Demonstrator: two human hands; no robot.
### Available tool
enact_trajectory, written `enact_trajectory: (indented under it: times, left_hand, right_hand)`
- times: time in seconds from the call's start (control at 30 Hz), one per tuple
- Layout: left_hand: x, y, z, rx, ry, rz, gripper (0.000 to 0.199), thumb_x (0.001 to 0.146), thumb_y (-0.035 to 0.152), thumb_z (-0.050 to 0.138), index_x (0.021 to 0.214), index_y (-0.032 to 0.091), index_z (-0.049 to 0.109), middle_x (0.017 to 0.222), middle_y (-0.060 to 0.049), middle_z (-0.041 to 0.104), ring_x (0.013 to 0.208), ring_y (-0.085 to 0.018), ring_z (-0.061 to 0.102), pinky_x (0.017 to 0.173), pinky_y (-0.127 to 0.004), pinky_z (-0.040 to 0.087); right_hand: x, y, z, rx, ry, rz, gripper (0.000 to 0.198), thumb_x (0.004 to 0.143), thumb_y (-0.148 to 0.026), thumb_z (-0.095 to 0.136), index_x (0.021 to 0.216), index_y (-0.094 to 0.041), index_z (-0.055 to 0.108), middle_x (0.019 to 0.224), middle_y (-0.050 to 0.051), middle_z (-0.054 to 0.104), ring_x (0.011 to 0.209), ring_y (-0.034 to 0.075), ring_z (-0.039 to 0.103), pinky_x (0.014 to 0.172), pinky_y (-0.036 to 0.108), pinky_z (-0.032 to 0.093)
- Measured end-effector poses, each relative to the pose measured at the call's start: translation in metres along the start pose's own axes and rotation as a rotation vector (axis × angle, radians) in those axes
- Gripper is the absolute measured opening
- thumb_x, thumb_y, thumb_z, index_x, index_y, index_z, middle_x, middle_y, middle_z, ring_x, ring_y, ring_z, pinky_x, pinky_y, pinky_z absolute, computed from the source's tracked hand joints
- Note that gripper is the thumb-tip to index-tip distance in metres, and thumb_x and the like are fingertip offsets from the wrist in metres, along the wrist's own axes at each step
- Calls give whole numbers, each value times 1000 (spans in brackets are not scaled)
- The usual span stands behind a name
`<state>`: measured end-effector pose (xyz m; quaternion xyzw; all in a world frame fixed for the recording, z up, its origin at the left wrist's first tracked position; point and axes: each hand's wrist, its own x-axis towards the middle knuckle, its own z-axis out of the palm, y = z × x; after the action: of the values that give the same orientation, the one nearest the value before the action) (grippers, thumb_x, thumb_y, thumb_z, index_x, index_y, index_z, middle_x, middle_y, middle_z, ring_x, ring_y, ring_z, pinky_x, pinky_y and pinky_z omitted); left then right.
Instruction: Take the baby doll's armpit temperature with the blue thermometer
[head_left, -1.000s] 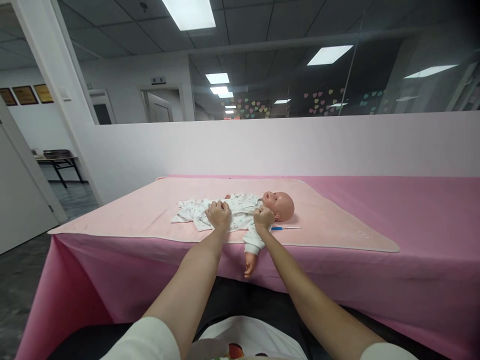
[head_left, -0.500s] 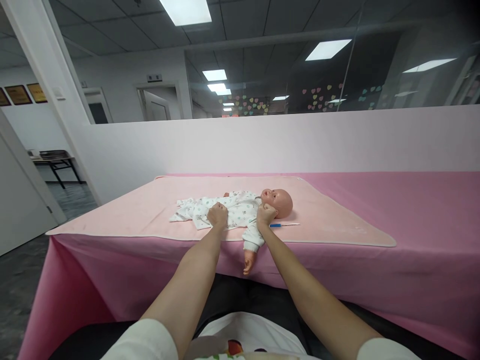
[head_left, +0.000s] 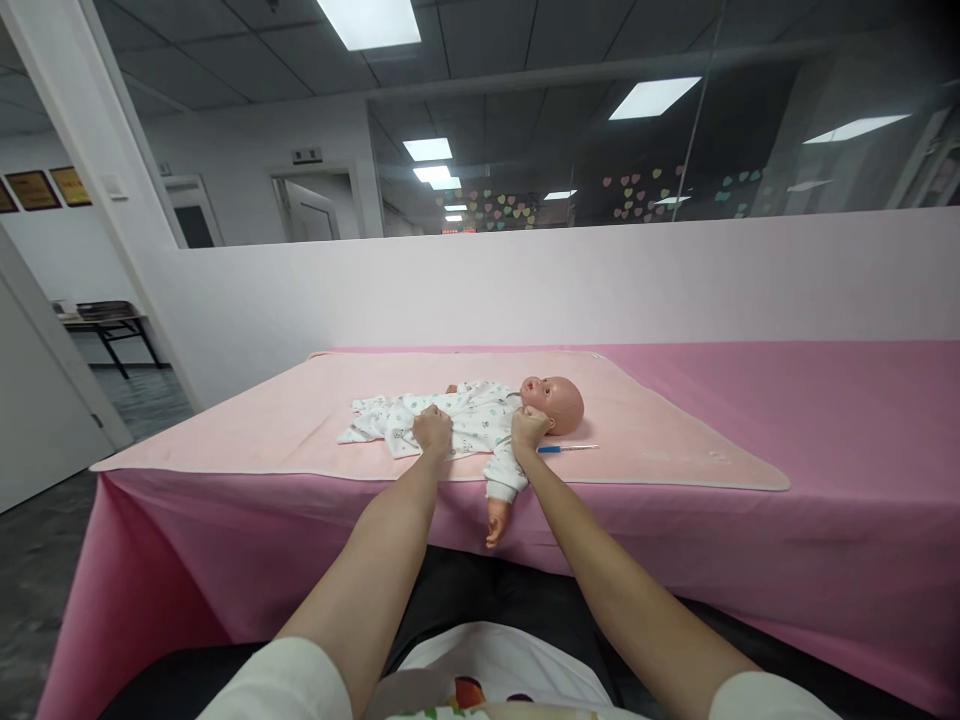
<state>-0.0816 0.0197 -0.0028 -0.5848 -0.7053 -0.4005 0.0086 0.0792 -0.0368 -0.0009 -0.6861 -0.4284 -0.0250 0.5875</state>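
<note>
The left hand was clenched at the doll's waist, the right hand near its neck. Whether clothing was pinched could not be told.

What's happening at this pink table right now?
A person's two hands are curled at the printed white outfit on a doll, apparently gripping cloth: the left hand lower down, the right hand near the head. The doll lies on a peach mat, one arm over its near edge. A thin blue-ended stick lies beside the right hand.
</note>
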Motion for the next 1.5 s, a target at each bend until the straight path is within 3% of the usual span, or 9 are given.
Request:
enact_trajectory:
  times: [0.47,0.57,0.63,0.7,0.9,1.07,1.2,1.3,1.5]
  left_hand:
    - [-11,0,-13,5,43,63,21,77,15,41,59,18,51,59,-3,53,58,-14,43,53,-27,20]
    - [-19,2,-19,-42,72,124,20,79,17,40,62,19,49,61,-1,52,56,-13,42,53,-26,20]
    - [-23,3,-23,-91,82,196,17,80,20,41,65,19,49,64,0,53,59,-13,44,53,-25,23]
    - [-26,5,-27,-133,93,289,15,81,23,43,68,19,50,70,-1,55,67,-15,48,57,-25,27]
    - [-26,6,-31,-235,121,378,19,85,27,41,80,20,58,80,-3,61,81,-18,51,76,-29,33]
    - [-26,3,-28,-203,57,306,24,85,28,40,73,20,60,81,-4,63,82,-20,51,76,-32,32]
    - [-27,1,-30,-201,58,277,21,81,25,43,78,22,63,87,-5,62,89,-22,50,80,-35,31]
    - [-27,-2,-32,-214,26,289,21,79,24,44,84,23,64,90,-5,62,91,-23,49,80,-37,31]
    - [-28,-5,-30,-218,47,300,14,75,21,43,71,21,57,83,-4,61,85,-22,49,77,-37,33]
  right_hand:
    - [3,4,9,27,14,69,33,86,-35,51,111,-14,53,110,7,55,93,17,56,78,35,49]
    - [5,8,15,33,23,106,20,85,-28,52,86,-10,61,81,2,61,71,11,57,65,26,49]
    - [5,9,17,48,35,114,24,82,-19,54,60,-9,59,56,-2,56,55,8,52,56,22,44]
    - [5,10,17,77,48,107,28,80,-16,55,52,-9,56,48,-3,51,51,7,49,53,21,42]
    - [6,8,19,188,65,45,29,86,-36,50,104,-14,57,103,4,58,86,16,57,74,32,50]
    - [7,14,24,205,40,37,31,86,-36,49,108,-15,55,107,5,56,90,17,57,77,34,50]
    - [8,13,26,217,52,21,27,84,-36,51,82,-11,59,76,0,58,65,11,55,59,24,46]
    - [7,11,26,244,75,-10,34,78,-26,50,46,-16,43,43,-3,40,45,9,37,43,22,29]
    - [4,13,30,282,91,-32,35,68,-21,45,44,-21,18,40,-7,18,43,7,18,44,24,16]
